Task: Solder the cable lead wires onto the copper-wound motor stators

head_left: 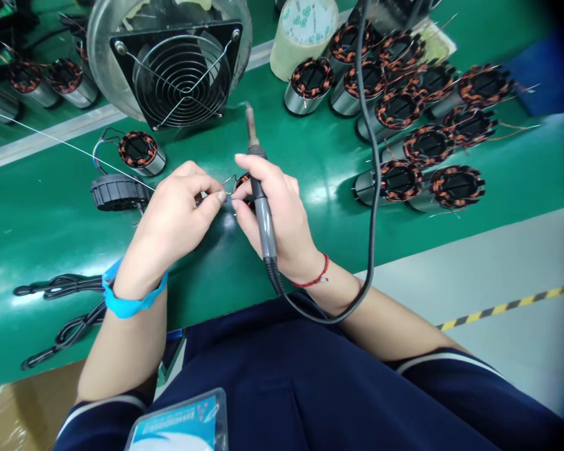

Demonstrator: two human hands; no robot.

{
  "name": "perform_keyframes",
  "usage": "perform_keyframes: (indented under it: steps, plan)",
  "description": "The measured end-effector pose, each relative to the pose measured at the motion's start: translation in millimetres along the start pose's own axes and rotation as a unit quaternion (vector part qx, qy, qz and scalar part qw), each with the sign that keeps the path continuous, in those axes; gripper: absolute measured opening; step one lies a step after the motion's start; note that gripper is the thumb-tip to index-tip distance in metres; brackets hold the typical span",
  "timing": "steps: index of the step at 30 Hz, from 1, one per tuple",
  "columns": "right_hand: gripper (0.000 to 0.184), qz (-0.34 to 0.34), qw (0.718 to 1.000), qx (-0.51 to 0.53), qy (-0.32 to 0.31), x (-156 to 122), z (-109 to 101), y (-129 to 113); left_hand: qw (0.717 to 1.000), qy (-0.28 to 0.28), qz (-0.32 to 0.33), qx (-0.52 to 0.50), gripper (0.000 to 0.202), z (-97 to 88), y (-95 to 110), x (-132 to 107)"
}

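Note:
My left hand (178, 210), with a blue wrist strap (129, 300), pinches thin wire leads (225, 188) between thumb and forefinger. My right hand (277, 216) meets it fingertip to fingertip on the same leads and also holds a soldering iron (258, 181), tip pointing up and away, its black cord (371, 207) looping back over my arm. Behind my fingers, mostly hidden, sits a motor stator with copper windings (241, 183) on the green bench (51, 232).
A fume extractor fan (181, 72) stands at the back. Another stator (141, 152) and a black round cap (117, 191) lie to the left. Several stators (418, 113) crowd the right. A tape roll (303, 34) is behind. Black cables (61, 307) lie near the front-left edge.

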State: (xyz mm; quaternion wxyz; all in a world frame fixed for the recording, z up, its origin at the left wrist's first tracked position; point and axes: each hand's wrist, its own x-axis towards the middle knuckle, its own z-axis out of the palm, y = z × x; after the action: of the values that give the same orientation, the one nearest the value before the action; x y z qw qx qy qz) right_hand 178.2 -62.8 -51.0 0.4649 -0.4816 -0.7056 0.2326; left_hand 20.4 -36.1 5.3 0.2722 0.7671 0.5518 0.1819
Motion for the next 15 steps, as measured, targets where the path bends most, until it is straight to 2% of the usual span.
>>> perform_keyframes:
  steps: [5, 7, 10, 15]
  plan:
    - [0.046, 0.015, 1.000, 0.028, -0.001, 1, -1, -5, 0.998, 0.055, 0.000, 0.008, 0.020, -2.0, 2, -6]
    - [0.047, 0.011, 0.998, 0.058, 0.006, 1, -1, -4, 0.997, 0.072, 0.022, 0.031, 0.021, -3.7, 5, -9]
    - [0.047, 0.006, 0.994, 0.107, 0.014, 2, -1, 0, 0.995, 0.057, 0.061, 0.051, 0.019, -6.0, 9, -12]
    - [0.045, 0.006, 0.986, 0.167, 0.013, 5, 0, 6, 0.997, 0.034, 0.062, 0.037, 0.007, -5.2, 9, -13]
